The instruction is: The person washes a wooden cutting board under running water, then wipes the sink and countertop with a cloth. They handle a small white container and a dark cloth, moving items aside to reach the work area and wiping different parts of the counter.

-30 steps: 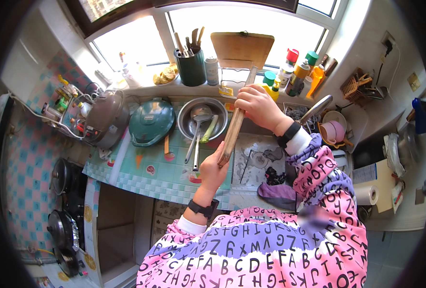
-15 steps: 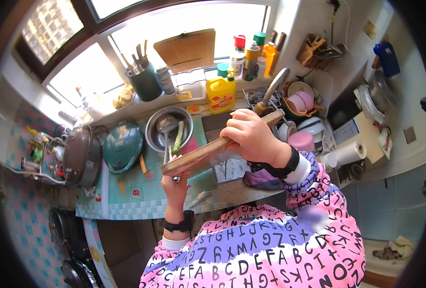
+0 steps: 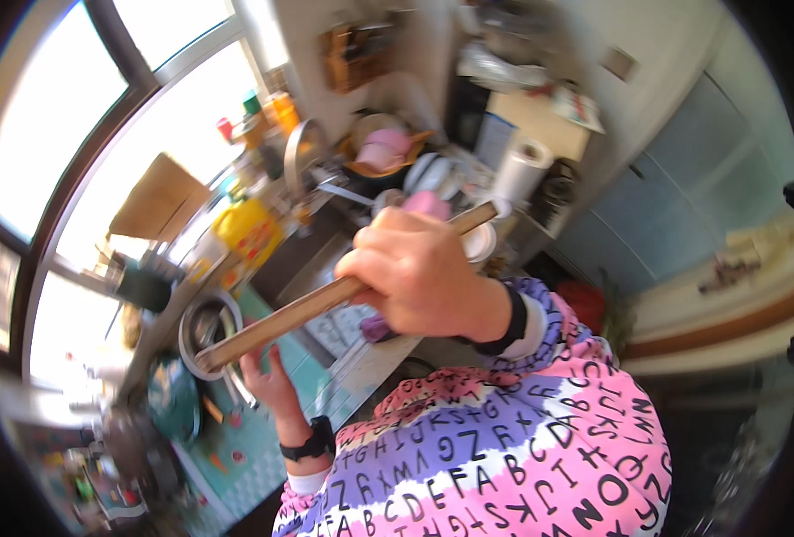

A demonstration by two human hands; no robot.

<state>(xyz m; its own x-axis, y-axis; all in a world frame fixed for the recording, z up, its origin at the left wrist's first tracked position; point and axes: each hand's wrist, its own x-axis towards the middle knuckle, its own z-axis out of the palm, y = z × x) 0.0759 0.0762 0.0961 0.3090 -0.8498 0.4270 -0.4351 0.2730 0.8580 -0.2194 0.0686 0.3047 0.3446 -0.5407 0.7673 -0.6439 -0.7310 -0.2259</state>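
The wooden board (image 3: 280, 328) is located at the centre of the frame, raised above the worktop (image 3: 305, 380). It runs diagonally from the lower left to the upper right, with its narrow edge toward the camera. The fingers of the right hand (image 3: 415, 273) are clamped on the board, to the right of its middle; the board's upper-right end projects past the hand. The left hand (image 3: 273, 387) is positioned below the lower-left part of the board. Its fingers are spread apart, with the tips at the board's lower edge; contact cannot be determined. The lower-left end of the board extends beyond these fingers and overlaps the metal bowl (image 3: 186, 327) in the view. The green appliance (image 3: 173, 398) is at the lower left, beside the bowl.

Compared with the frame half a second ago, the view is turned: the window now occupies the left side, and the paper roll (image 3: 524, 170) appears in the upper centre-right. The right hand maintains its clamp. The board's broad face, visible earlier, is now largely out of sight. The left fingers, previously at the board's end, are now inward from it and more widely spread. Background items are blurred.
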